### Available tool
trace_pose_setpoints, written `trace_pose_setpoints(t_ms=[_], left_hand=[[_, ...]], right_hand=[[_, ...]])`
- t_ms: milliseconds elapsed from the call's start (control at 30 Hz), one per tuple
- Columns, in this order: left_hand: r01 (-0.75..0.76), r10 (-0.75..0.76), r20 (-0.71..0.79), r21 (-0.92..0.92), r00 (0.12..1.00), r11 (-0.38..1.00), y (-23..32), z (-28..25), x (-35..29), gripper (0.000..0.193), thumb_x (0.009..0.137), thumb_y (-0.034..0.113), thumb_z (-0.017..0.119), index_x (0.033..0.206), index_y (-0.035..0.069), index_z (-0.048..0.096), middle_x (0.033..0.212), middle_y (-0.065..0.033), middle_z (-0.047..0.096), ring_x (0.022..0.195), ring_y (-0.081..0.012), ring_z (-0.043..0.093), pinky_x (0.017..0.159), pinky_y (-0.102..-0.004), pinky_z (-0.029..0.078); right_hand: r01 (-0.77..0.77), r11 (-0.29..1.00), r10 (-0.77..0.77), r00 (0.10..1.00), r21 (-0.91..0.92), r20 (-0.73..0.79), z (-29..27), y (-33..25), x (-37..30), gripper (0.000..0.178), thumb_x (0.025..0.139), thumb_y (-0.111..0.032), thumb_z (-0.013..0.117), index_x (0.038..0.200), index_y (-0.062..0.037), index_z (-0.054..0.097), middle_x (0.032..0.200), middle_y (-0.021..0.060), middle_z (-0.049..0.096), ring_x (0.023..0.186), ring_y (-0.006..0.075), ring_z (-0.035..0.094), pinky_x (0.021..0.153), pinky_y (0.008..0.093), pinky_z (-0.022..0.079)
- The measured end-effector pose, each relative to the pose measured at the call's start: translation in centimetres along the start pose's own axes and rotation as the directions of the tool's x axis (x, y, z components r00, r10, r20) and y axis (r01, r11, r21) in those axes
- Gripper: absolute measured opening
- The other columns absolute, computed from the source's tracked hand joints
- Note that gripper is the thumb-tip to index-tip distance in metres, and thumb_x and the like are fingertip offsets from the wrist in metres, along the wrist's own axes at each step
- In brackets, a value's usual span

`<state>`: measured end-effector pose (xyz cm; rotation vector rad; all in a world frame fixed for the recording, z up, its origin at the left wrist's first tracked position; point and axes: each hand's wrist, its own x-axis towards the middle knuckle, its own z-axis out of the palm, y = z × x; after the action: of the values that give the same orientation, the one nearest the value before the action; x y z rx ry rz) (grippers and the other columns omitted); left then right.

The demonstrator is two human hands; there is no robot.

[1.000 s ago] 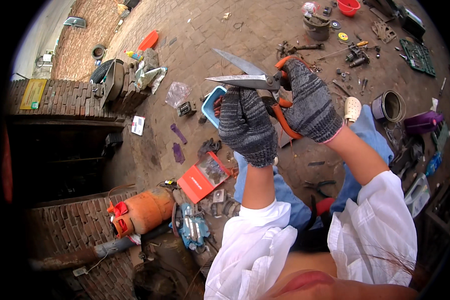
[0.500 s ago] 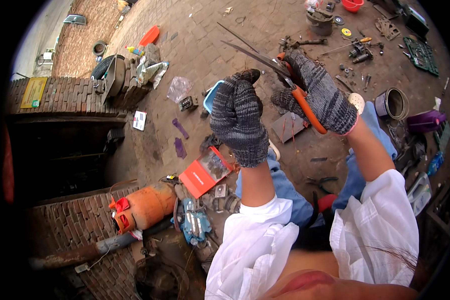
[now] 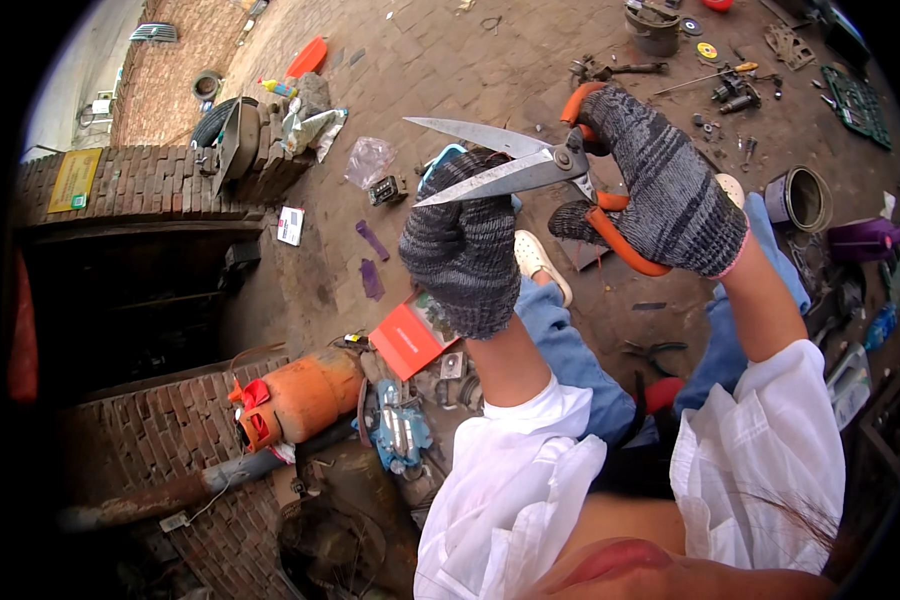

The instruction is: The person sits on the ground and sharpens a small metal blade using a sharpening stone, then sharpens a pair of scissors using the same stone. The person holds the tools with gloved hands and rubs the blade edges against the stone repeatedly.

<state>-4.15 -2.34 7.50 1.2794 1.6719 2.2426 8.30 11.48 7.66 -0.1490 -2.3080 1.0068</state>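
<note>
Orange-handled shears (image 3: 545, 165) are in my right hand (image 3: 670, 185), which wears a grey-and-black knit glove. Its fingers and thumb wrap the two spread grips. The shears' blades stand apart and point left, the lower one crossing in front of my left hand. My left hand (image 3: 460, 255), in a matching glove, is closed with its fingers curled. The blades hide part of its fingers, and I cannot make out what they hold, if anything. Beyond it shows the edge of a light-blue thing (image 3: 438, 165), mostly hidden.
On the paved ground lie a red box (image 3: 406, 341), pliers (image 3: 654, 355) and a clear plastic bag (image 3: 369, 162). An orange gas cylinder (image 3: 315, 397) lies at the left. To the right are an open tin (image 3: 798, 199), a green tool case (image 3: 856, 108) and several metal parts.
The shears have swung from pointing up-left to nearly level, their blades now spread wider and across my left hand. My right hand has shifted slightly right, my left hand slightly left.
</note>
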Motion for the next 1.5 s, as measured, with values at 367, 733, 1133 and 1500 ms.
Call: trace_pose_setpoints(t_ms=[367, 733, 1133, 1500], left_hand=[[0.02, -0.018, -0.06, 0.034, 0.998, 0.999, -0.2, 0.3, -0.3, 0.024, 0.078, 0.0, 0.058, 0.101, -0.005, 0.056, 0.091, -0.0116, 0.061, 0.079, -0.0149, 0.057, 0.069, -0.0263, 0.046], [-0.004, 0.0, 0.041, 0.115, 0.999, 0.993, 0.5, -0.7, 0.0, 0.021, 0.076, -0.003, 0.058, 0.097, -0.006, 0.057, 0.09, -0.0118, 0.061, 0.081, -0.0161, 0.058, 0.074, -0.0282, 0.046], [-0.017, 0.014, 0.11, 0.022, 0.994, 1.0, 1.2, -1.5, 0.2, 0.026, 0.076, 0.003, 0.058, 0.1, -0.007, 0.055, 0.092, -0.0146, 0.061, 0.086, -0.0191, 0.057, 0.078, -0.0306, 0.045], [-0.026, 0.026, -0.023, 0.017, 0.999, 1.0, 0.4, -1.3, 0.1, 0.033, 0.073, 0.014, 0.065, 0.097, -0.006, 0.055, 0.089, -0.0134, 0.06, 0.078, -0.0194, 0.058, 0.067, -0.0292, 0.048]], right_hand=[[0.103, 0.993, -0.092, 0.981, 0.054, -0.173, 0.9, 0.2, 0.1, 0.055, 0.06, -0.009, 0.067, 0.11, -0.0036, 0.043, 0.09, 0.0136, 0.051, 0.082, 0.0262, 0.053, 0.07, 0.0354, 0.044], [-0.001, 0.998, 0.002, 1.0, 0.058, -0.031, 0.0, 0.1, -0.6, 0.069, 0.06, -0.018, 0.076, 0.117, 0.0014, 0.042, 0.105, 0.0156, 0.052, 0.094, 0.0233, 0.054, 0.083, 0.0318, 0.045], [-0.046, 0.997, 0.046, 0.999, -0.056, 0.006, 0.0, -0.2, -0.2, 0.071, 0.057, -0.023, 0.077, 0.115, 0.0012, 0.043, 0.098, 0.015, 0.054, 0.088, 0.0239, 0.056, 0.078, 0.0321, 0.047], [0.067, 0.995, -0.071, 0.996, -0.08, -0.053, 0.8, 0.3, -0.3, 0.071, 0.055, -0.018, 0.075, 0.115, -0.0009, 0.043, 0.096, 0.0131, 0.055, 0.086, 0.026, 0.057, 0.076, 0.0339, 0.047]])
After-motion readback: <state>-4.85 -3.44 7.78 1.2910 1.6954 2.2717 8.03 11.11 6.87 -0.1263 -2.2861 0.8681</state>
